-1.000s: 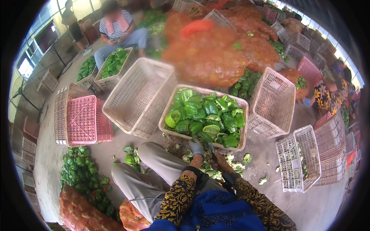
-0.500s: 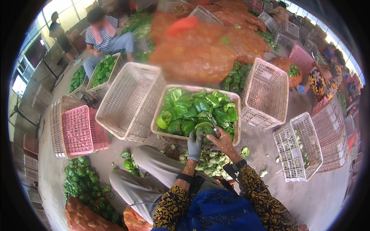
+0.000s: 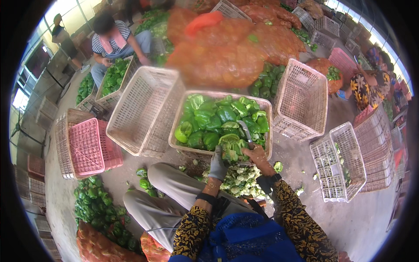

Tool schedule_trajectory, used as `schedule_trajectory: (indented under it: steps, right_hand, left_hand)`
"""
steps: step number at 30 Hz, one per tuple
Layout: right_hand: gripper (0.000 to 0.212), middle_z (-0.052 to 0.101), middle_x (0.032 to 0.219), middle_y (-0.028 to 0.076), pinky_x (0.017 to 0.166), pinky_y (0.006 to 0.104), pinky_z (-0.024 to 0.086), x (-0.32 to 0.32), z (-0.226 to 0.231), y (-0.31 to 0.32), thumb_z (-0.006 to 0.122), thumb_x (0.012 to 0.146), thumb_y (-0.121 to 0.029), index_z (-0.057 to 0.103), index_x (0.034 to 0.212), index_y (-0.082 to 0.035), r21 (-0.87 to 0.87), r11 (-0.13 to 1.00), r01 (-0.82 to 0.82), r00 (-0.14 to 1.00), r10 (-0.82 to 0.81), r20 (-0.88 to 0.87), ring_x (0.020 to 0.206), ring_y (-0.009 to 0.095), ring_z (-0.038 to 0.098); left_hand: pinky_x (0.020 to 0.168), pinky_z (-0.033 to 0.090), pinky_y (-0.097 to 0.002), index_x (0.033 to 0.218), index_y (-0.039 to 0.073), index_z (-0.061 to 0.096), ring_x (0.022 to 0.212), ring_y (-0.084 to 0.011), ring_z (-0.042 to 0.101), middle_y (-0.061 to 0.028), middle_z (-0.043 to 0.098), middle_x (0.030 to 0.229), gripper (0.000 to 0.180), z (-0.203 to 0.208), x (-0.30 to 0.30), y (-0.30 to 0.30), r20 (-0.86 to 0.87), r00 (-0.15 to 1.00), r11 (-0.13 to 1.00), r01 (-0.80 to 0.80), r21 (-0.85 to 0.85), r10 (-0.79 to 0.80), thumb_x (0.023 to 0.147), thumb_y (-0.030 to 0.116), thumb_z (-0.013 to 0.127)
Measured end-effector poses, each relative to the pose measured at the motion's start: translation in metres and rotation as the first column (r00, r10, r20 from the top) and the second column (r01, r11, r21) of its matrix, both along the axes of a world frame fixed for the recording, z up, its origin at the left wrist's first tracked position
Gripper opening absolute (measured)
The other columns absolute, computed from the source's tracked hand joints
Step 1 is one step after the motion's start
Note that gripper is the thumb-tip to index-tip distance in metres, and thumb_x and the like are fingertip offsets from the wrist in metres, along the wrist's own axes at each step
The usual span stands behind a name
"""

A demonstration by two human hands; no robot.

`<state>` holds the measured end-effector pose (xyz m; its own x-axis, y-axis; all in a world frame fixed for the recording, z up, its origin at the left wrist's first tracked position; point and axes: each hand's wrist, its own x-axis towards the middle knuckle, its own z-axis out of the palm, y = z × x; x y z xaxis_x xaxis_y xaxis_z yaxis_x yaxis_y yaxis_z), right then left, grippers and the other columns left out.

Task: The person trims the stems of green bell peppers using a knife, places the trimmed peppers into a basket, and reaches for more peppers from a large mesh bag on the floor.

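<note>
My left hand (image 3: 218,163), in a grey glove, grips a green bell pepper (image 3: 231,149) over the front edge of a crate. The pepper looks cut open, its paler inside showing. My right hand (image 3: 258,156), bare, is wrapped round the handle of a knife with a curved blade (image 3: 245,129). Its blade points up and away, just right of the pepper, and the fingers are close against the pepper's right side. In front of me the pale plastic crate (image 3: 171,133) is filled with green bell peppers (image 3: 208,118), several of them cut open.
Pale pepper scraps (image 3: 242,182) lie on the floor below the crate. Crates stand at left (image 3: 126,126) and right (image 3: 323,122). Whole peppers (image 3: 92,198) are heaped at lower left. Orange mesh sacks (image 3: 209,70) lie beyond. A co-worker (image 3: 114,41) sits at far left.
The pepper has been turned and now shows its paler inside. The knife's blade has come up and away from it. My right hand has shifted slightly right; the co-worker at far left has leaned forward.
</note>
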<state>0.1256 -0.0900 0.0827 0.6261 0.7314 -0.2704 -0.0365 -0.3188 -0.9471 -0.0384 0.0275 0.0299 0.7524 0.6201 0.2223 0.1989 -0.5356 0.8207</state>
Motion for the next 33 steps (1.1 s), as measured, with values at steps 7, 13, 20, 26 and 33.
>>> schedule_trajectory:
  steps: [7,13,20,26,33]
  right_hand:
    - [0.028,0.048,0.059,-0.004,0.041,0.0252,0.034,0.005,0.014,0.002,0.075,0.077,-0.028,0.06,0.083,-0.005,-0.018,0.993,0.114,0.97,-0.116,-0.215,0.047,0.007,0.043]
    - [0.036,0.062,0.072,0.001,0.054,0.0275,0.043,0.042,0.056,0.024,0.076,0.079,-0.023,0.066,0.104,0.0,-0.001,0.998,0.063,0.941,-0.059,0.334,0.061,0.012,0.053]
    - [0.033,0.061,0.073,-0.001,0.055,0.0252,0.044,0.005,0.073,0.033,0.072,0.085,-0.025,0.067,0.11,-0.004,-0.005,1.0,0.017,0.968,-0.015,0.25,0.063,0.009,0.053]
    - [0.045,0.06,0.082,0.001,0.058,0.0238,0.043,-0.027,0.055,0.024,0.078,0.08,-0.029,0.063,0.11,0.001,0.087,0.972,-0.217,0.942,0.186,0.28,0.067,0.008,0.051]
    - [0.046,0.054,0.078,0.0,0.059,0.0248,0.045,-0.039,0.052,0.021,0.078,0.08,-0.025,0.058,0.109,0.003,0.155,0.972,-0.176,0.983,0.165,0.078,0.069,0.008,0.052]
  left_hand:
    - [0.098,0.043,-0.0476,0.138,0.009,0.043,0.115,-0.0299,0.054,-0.0117,0.054,0.13,0.063,0.017,0.009,0.002,0.511,0.843,0.396,0.416,-0.819,0.171,0.096,0.055,0.038]
    - [0.099,0.042,-0.0494,0.135,0.009,0.045,0.116,-0.0299,0.054,-0.0107,0.054,0.13,0.061,0.065,0.007,-0.002,0.502,0.761,-0.148,0.599,-0.787,0.412,0.096,0.055,0.039]
    - [0.112,0.029,-0.0447,0.14,0.007,0.038,0.131,-0.0261,0.04,-0.0119,0.042,0.142,0.051,0.013,0.008,0.01,0.581,0.8,0.415,0.483,-0.771,0.149,0.101,0.039,0.035]
    - [0.109,0.034,-0.038,0.136,0.006,0.042,0.125,-0.0245,0.047,-0.0105,0.049,0.134,0.045,0.04,0.015,-0.001,0.584,0.72,0.164,0.569,-0.806,0.374,0.101,0.033,0.038]
    - [0.106,0.037,-0.0359,0.133,0.007,0.046,0.12,-0.0222,0.05,-0.0083,0.054,0.13,0.049,0.052,0.012,-0.006,0.558,0.711,-0.154,0.666,-0.73,0.429,0.098,0.042,0.045]
